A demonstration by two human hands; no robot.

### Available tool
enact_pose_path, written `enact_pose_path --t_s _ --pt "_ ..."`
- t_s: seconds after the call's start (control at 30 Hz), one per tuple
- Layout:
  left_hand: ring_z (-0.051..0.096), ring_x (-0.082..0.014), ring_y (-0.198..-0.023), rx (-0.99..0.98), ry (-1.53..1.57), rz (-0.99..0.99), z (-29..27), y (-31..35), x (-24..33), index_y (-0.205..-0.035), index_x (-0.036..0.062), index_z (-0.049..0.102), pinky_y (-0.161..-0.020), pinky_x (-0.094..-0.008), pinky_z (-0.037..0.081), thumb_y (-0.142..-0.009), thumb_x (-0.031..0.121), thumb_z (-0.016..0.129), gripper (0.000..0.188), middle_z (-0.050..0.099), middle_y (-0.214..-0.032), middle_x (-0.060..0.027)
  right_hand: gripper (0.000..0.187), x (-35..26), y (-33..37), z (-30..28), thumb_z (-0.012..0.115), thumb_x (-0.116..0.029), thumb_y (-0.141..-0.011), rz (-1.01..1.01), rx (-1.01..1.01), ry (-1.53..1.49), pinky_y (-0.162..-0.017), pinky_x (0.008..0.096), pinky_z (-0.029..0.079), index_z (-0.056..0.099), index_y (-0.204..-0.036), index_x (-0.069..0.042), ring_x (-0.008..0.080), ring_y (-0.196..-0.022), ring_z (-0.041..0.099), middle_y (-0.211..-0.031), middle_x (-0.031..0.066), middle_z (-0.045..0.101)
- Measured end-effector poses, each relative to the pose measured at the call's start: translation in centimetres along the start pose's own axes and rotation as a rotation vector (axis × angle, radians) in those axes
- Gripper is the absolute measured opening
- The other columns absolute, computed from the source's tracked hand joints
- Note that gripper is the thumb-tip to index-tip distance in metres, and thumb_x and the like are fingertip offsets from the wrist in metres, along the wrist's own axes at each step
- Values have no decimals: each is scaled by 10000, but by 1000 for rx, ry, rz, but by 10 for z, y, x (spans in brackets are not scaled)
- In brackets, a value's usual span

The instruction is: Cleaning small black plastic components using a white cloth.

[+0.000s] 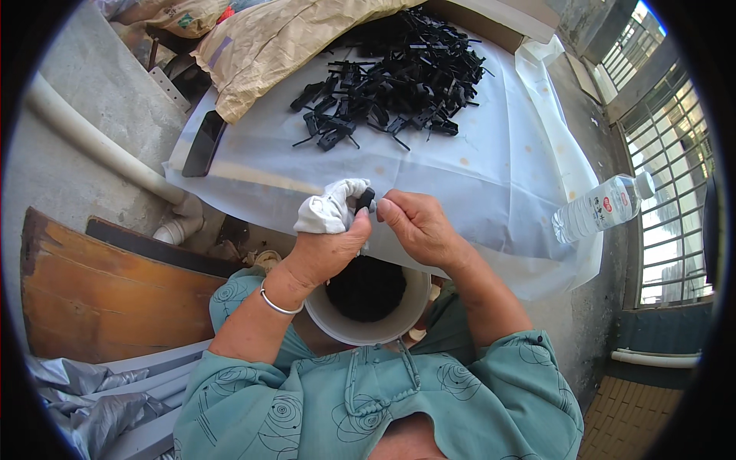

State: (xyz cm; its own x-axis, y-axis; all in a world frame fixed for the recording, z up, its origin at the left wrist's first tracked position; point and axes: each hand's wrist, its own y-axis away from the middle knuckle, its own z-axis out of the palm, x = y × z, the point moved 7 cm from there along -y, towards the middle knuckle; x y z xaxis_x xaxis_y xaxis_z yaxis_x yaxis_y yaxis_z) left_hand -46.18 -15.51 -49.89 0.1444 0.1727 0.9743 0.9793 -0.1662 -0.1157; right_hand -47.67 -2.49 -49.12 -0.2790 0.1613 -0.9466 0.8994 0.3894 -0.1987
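Single head-worn fisheye; looks steeply down, close over hands; table ahead.

Left hand held a white cloth and a small black plastic part; right hand pinched the part's other side. White bucket sat below, pile of black parts on the white sheet.

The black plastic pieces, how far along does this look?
Done: the white bucket in the lap already holds dark pieces. In hand: the left hand, with white cloth, and the right hand pinch one black piece. Left: a large pile of black pieces on the white sheet.
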Motion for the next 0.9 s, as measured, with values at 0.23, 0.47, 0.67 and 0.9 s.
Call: enact_pose_path --t_s 0.23,0.47,0.67,0.9 --pt "547 -113 -848 62 -294 304 1 7 19 -1134 -45 492 -758 -242 457 -810 -19 541 328 586 -957 -75 254 7 0 18 500 -167 -896 -57 74 17 -489 337 378 512 -718 13 254 -491 361 -571 174 462" --pt "561 -147 -797 118 -141 244 -4 7 23 -1080 -24 510 -738 -258 465 -800 30 565 290 592 -912 -95 249 14 -2 24 498 -192 -919 92 -17 -174 -546 250 388 544 -763 -4 81 -609 420 -621 6 494" --pt "462 -82 -719 4 307 46 -13 -5 7 -1144 15 405 -659 -213 423 -881 41 496 279 544 -886 -36 135 4 -3 10 599 -124 -836 -30 -137 283 -554 229 401 605 -908 -10 102 -582 476 -641 51 528" --pt "439 -65 -785 -104 85 151 -1 -4 11 -1161 0 412 -700 -214 403 -887 76 425 284 525 -941 -50 170 -16 -3 -1 670 -52 -760 -258 42 135 -504 239 381 594 -909 -18 104 -526 448 -619 44 503"
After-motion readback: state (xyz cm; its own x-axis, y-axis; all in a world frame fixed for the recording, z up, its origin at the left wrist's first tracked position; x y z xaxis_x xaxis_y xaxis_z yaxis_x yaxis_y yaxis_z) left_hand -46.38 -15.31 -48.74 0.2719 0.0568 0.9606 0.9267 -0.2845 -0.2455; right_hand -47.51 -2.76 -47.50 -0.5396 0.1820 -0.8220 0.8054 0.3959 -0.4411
